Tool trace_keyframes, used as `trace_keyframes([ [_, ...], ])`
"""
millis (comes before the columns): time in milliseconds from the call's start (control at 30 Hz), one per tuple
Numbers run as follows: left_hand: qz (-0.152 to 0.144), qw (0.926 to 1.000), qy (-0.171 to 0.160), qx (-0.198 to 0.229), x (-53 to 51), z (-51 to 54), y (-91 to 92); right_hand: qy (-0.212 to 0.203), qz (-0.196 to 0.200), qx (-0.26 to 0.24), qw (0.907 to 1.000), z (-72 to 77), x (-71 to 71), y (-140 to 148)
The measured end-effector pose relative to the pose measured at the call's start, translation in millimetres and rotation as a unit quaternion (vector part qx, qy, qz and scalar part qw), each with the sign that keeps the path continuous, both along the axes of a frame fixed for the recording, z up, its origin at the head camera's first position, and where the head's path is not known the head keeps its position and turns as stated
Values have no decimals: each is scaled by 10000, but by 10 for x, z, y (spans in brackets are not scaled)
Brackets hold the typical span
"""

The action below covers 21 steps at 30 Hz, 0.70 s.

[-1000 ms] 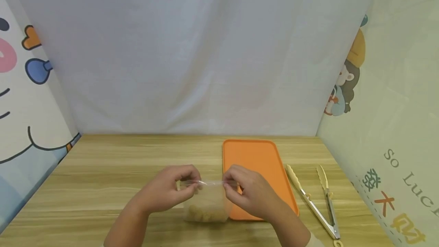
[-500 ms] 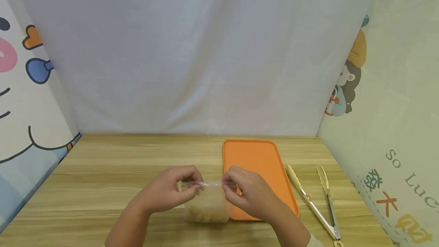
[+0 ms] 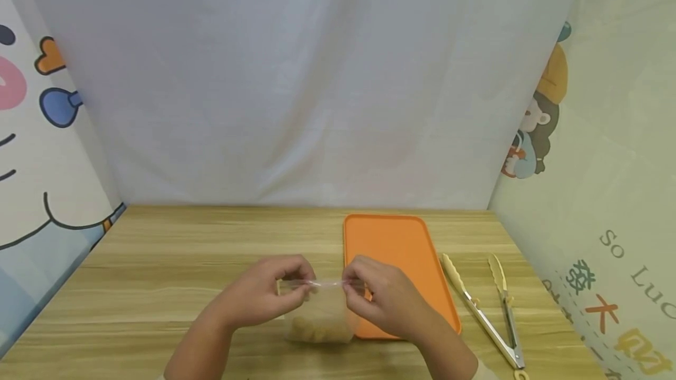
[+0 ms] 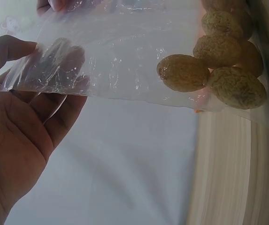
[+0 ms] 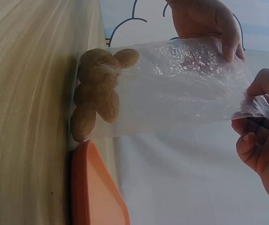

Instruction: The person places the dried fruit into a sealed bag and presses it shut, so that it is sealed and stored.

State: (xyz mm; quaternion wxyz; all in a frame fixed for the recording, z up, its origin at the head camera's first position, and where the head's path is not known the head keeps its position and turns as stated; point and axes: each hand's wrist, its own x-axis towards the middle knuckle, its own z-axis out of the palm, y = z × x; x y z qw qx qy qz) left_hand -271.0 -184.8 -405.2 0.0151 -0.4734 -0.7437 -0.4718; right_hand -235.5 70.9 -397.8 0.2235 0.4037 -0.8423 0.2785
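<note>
A clear zip bag (image 3: 323,306) stands upright on the table, its top edge between my two hands. Several brown, wrinkled oval pieces (image 4: 219,50), like dried fruit or nuts, lie at its bottom; their exact kind is unclear. My left hand (image 3: 266,292) pinches the top edge at the left between thumb and fingers. At the right side of that edge, my right hand (image 3: 388,298) pinches it the same way. In the right wrist view the bag's film is crumpled between the right thumb and fingers (image 5: 265,89).
An orange tray (image 3: 388,239) lies behind and to the right of the bag, partly covered by the right hand. Tongs (image 3: 488,321) with pale yellow tips lie spread to its right. A pale curtain (image 3: 317,87) hangs behind the wooden table (image 3: 174,239).
My left hand has slid slightly right along the bag's top edge. The right hand, tray and tongs have stayed nearly where they were.
</note>
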Motion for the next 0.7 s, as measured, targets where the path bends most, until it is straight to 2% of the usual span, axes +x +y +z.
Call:
trace_keyframes([
  [567, 8, 9998, 179, -11, -130, 89, -94, 66, -91, -61, 9999, 60, -81, -136],
  [700, -46, 9999, 133, -51, -173, 107, -123, 36, -96, -80, 9999, 66, -105, -160],
])
